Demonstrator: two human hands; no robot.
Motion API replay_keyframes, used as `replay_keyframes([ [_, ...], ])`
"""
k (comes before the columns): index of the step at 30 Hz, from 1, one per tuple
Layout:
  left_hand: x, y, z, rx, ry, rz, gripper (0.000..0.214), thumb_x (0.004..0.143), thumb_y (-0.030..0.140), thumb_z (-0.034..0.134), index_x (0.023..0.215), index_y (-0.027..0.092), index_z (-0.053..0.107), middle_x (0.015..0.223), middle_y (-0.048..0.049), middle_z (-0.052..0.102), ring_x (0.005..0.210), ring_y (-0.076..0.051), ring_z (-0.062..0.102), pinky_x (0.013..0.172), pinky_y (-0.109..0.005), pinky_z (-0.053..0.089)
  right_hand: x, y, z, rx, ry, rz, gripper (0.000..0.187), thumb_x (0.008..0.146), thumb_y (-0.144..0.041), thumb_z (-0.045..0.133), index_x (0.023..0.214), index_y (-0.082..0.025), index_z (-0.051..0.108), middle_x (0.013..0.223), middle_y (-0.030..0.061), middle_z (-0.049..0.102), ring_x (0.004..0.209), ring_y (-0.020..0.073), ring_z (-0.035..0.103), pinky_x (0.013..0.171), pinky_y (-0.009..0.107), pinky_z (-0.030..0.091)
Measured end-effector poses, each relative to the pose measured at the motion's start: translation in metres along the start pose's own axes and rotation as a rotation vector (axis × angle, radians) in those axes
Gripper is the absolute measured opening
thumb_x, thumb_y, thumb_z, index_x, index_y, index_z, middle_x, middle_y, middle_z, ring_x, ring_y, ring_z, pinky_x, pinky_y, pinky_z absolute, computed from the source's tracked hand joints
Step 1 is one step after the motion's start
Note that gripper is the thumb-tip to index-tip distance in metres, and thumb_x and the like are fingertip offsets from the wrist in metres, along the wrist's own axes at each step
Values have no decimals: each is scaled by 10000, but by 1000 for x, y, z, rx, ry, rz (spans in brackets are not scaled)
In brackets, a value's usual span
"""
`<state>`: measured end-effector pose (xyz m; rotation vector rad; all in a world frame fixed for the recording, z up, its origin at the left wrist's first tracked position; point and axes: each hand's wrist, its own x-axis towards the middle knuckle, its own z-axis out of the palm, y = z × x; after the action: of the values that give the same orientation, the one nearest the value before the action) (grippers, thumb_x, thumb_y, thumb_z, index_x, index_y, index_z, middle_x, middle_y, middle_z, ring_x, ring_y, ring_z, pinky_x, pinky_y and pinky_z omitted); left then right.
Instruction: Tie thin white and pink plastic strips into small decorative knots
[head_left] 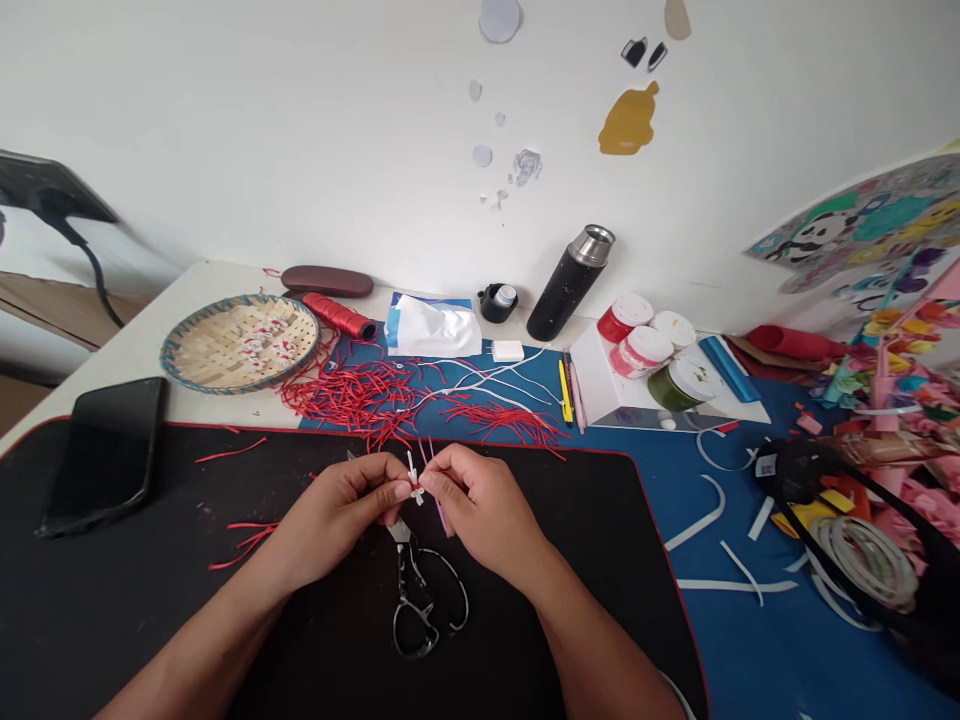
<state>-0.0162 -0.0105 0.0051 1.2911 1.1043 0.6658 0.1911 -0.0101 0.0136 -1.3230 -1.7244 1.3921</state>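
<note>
Near the middle of the mat, my left hand (351, 508) and my right hand (486, 508) face each other. A small white knotted piece with red thread (416, 487) is pinched between the fingertips of both. Slim pink tweezers (445, 520) show at my right hand's fingers, their two tips pointing away from me; whether they are gripped or lie beneath is unclear. Scissors with black handles (415, 610) lie on the mat just below, their blades partly covered by my left hand. Loose red cords (251, 540) lie left of my left forearm.
Past the mat (570, 640) lie a heap of cut red cords (360, 395), a red thread spool (337, 316) and a woven basket (202, 350) with small white-red pieces. A phone (105, 455) lies left. A black flask (566, 290) and paint jars (641, 350) stand behind.
</note>
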Motion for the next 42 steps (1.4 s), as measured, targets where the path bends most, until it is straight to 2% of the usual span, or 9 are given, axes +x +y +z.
replay_keyframes([
  [4,-1,0,1,-57,3,33,358,954,507,670,761,205,657,630,41,579,581,-140,518,590,-247,405,0,0,1,-11,5,-28,228,1046,-324,587,861,-210,657,556,-67,537,535,122,508,601,255,361],
  [7,-1,-3,2,-17,65,50,337,963,479,657,765,207,666,631,39,571,586,-142,511,584,-243,406,1,1,2,-13,11,-43,243,1038,-327,587,839,-209,663,586,-58,537,557,122,500,601,254,354],
  [15,-2,-3,2,42,151,54,309,932,453,691,742,209,699,619,34,553,577,-147,502,563,-244,383,2,9,8,132,-1,24,242,1023,-343,579,846,-213,680,489,-79,485,445,108,456,524,244,333],
  [18,-1,-10,1,-96,160,32,346,894,495,754,722,199,707,598,32,549,574,-137,474,570,-238,375,2,9,9,207,-23,43,247,1017,-354,581,835,-211,667,468,-90,450,414,99,433,487,236,305],
  [21,1,-18,1,-364,131,-34,405,823,571,823,734,194,704,535,44,530,537,-124,424,545,-231,343,2,7,8,285,-41,57,254,1013,-376,591,836,-207,659,477,-93,444,408,91,406,458,226,284],
  [23,2,-20,1,-413,133,-58,420,804,582,849,747,189,712,539,41,540,539,-121,420,536,-228,329,2,6,7,321,-41,65,257,1013,-380,593,839,-203,658,484,-91,454,411,89,402,445,222,282],
  [29,3,-11,1,-225,178,75,437,870,600,797,742,190,715,609,27,575,590,-132,474,587,-240,397,4,9,3,277,-12,55,239,1013,-369,614,872,-194,696,520,-83,479,443,91,443,462,214,325],
  [36,2,-7,1,-51,203,115,464,895,635,732,748,196,697,620,20,576,601,-156,506,597,-264,439,5,12,-2,116,-29,31,204,1027,-314,604,902,-193,712,607,-51,601,536,114,577,555,227,416],
  [42,0,-6,1,4,206,118,430,926,589,708,742,201,675,631,19,573,614,-161,517,617,-269,455,9,15,-6,-67,104,-8,150,1015,-264,625,947,-209,747,883,25,746,798,170,690,700,269,485],
])
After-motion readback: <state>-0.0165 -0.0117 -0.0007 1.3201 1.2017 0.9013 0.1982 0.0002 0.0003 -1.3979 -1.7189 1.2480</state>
